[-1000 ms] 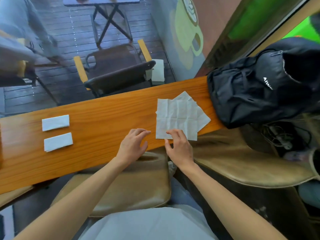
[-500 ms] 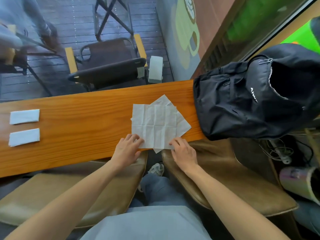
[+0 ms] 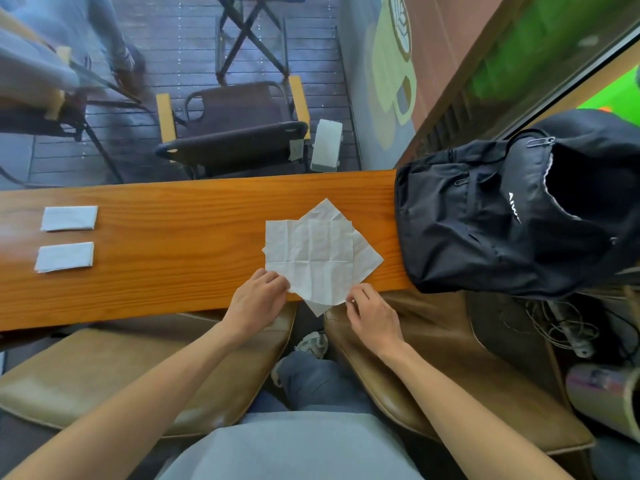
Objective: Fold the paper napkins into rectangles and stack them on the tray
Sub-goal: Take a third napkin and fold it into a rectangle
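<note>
At the far left of the bench [image 3: 173, 237], 2 folded napkins [image 3: 69, 218] lie flat as neat rectangles, one just beyond the other and slightly apart, apparently parked there as finished pieces; no tray shows in this view, so they are not yet stacked on one. Moving right across bare wood, the left hand [image 3: 256, 299] sits at the near edge of the bench, its fingers [image 3: 277, 280] curled and pinching the near left corner of the top napkin [image 3: 308, 251], likely to peel that sheet free of the ones under it. That sheet lies open and creased on a loose pile of unfolded napkins [image 3: 367, 258], fanned at different angles, with one corner of the pile hanging over the near edge, which gives the hands something to catch. Just right of that overhang, the right hand [image 3: 372, 317] hovers with fingers bent close to the near right corner of the sheet; whether they are clamped on the paper or only touching it I cannot tell. Further right, a black backpack [image 3: 502, 220] rests on the end of the bench, just beside the pile but not on it. The step in hand looks like lifting the near edge for the first fold.
</note>
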